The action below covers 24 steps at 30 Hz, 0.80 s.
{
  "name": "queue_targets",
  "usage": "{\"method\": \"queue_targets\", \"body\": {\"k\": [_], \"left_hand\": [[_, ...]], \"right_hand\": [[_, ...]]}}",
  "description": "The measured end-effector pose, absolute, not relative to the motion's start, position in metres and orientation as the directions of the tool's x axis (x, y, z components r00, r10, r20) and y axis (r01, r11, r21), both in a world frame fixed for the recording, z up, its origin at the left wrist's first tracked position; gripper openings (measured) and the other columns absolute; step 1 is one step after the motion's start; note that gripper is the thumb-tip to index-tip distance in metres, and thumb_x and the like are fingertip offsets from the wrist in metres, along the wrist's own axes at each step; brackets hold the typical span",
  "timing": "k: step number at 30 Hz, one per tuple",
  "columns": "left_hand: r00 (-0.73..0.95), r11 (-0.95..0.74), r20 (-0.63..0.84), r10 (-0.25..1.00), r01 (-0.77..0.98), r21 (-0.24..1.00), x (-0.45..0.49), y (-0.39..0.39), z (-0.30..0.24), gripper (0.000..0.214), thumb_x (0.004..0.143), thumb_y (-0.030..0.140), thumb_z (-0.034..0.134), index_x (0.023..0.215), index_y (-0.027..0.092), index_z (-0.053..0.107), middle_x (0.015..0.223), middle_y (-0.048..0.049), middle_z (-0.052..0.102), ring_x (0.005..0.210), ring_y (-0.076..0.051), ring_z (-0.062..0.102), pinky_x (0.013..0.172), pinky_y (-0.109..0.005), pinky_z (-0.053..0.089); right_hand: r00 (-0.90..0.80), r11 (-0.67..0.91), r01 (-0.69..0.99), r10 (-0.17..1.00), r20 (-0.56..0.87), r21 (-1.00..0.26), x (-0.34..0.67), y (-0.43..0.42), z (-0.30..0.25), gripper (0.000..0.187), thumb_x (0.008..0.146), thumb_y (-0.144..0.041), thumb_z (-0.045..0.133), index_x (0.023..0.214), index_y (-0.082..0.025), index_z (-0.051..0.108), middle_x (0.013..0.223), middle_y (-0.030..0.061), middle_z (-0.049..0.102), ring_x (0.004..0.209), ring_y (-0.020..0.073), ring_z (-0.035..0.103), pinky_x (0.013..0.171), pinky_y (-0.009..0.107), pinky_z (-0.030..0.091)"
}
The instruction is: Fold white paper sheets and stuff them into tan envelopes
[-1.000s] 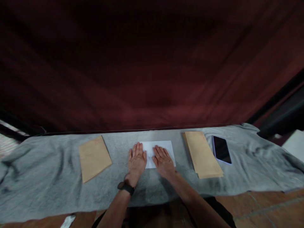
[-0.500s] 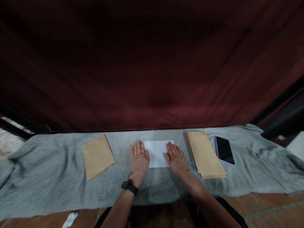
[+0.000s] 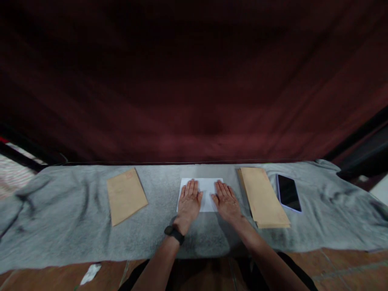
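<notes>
A white sheet of paper (image 3: 207, 194) lies flat on the grey cloth in front of me, its long side running left to right. My left hand (image 3: 189, 202) rests palm down on its left part, fingers stretched out and pointing away from me. On the right part lies my right hand (image 3: 226, 201), also flat, with its fingers extended and thumb apart. Between the two thumbs a strip of the paper shows. Both palms hide portions of the sheet. A dark watch (image 3: 175, 233) is on my left wrist.
A brown envelope (image 3: 126, 197) lies at the left. To the right is a stack of brown envelopes (image 3: 265, 198), with a phone (image 3: 288, 193) beside it. The grey cloth (image 3: 72, 238) covers the surface up to a dark red curtain (image 3: 194, 121). A crumpled white scrap (image 3: 90, 273) is on the tiled floor.
My left hand has slid to the right across the paper, from its left edge inward, so the paper's left corners now show. My right hand stays nearly in place.
</notes>
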<state>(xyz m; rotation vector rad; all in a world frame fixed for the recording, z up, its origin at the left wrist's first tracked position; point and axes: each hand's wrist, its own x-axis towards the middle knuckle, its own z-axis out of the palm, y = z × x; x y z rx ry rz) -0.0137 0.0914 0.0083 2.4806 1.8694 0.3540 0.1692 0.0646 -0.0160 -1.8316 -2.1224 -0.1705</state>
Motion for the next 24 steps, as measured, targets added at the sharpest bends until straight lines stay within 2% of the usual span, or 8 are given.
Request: {"method": "queue_targets", "body": {"k": [8,12,15,19,24], "left_hand": [[0.134,-0.152,0.199,0.971,0.986,0.075,-0.053,0.091,0.006,0.056,0.101,0.031,0.029,0.152,0.007,0.037,0.159,-0.0145,0.035,0.148,-0.027,0.031,0.121,-0.046,0.024],[0.097,-0.117,0.234,0.967,0.99,0.074,-0.06,0.088,0.008,0.055,0.101,0.03,0.029,0.15,0.007,0.04,0.156,-0.0152,0.04,0.146,-0.028,0.036,0.12,-0.046,0.025],[0.061,-0.088,0.249,0.967,0.991,0.101,-0.061,0.087,0.015,0.056,0.1,0.032,0.033,0.148,0.004,0.042,0.151,-0.0192,0.048,0.141,-0.031,0.042,0.116,-0.047,0.032],[0.023,-0.064,0.222,0.975,0.982,0.178,-0.057,0.087,0.028,0.057,0.099,0.038,0.038,0.143,0.003,0.047,0.126,-0.0203,0.066,0.116,-0.032,0.06,0.101,-0.043,0.046],[0.036,-0.085,0.268,0.963,0.982,0.171,-0.044,0.078,0.035,0.055,0.097,0.035,0.042,0.141,0.003,0.048,0.119,-0.0184,0.064,0.106,-0.03,0.059,0.098,-0.04,0.046]], "right_hand": [[-0.087,0.134,0.984,0.935,0.343,-0.117,0.184,0.059,-0.017,0.057,0.105,-0.038,0.029,0.152,-0.007,0.037,0.156,0.0158,0.04,0.145,0.0274,0.036,0.119,0.047,0.027],[-0.071,0.116,0.987,0.935,0.348,-0.109,0.19,0.055,-0.014,0.055,0.105,-0.034,0.03,0.151,-0.006,0.039,0.154,0.017,0.042,0.144,0.0284,0.038,0.118,0.047,0.029],[-0.055,0.105,0.987,0.933,0.355,-0.124,0.189,0.054,-0.007,0.054,0.103,-0.031,0.033,0.151,-0.006,0.038,0.155,0.0176,0.04,0.145,0.0291,0.036,0.119,0.049,0.029],[-0.149,0.216,0.963,0.926,0.346,-0.163,0.171,0.049,0.007,0.056,0.103,-0.03,0.035,0.154,-0.008,0.032,0.159,0.0141,0.034,0.148,0.0262,0.031,0.121,0.046,0.028],[-0.296,0.381,0.898,0.893,0.338,-0.221,0.134,0.033,0.008,0.054,0.104,-0.033,0.036,0.155,-0.016,0.034,0.161,0.0078,0.031,0.148,0.0225,0.03,0.122,0.044,0.028]]}}
